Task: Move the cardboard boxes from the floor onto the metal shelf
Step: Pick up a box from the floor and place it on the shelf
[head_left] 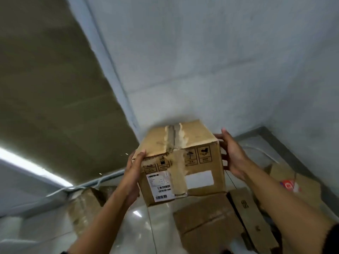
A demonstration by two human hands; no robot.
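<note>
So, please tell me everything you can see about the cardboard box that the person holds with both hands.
The cardboard box is brown, worn, sealed with torn tape along its top. Its near face carries printed handling symbols, a white barcode label and a blank white patch. It is held tilted above the glossy floor, the left hand on one side, the right hand on the other.

Two bare forearms enter from the bottom edge, both uncovered from elbow to wrist, with no watch, band or ring to be seen. The left hand [134, 168] and the right hand [232, 156] are gloveless, with short, unpainted nails. At the lower right corner a dark, fuzzy-edged sleeve hem [333, 235] shows on the right upper arm.
</note>
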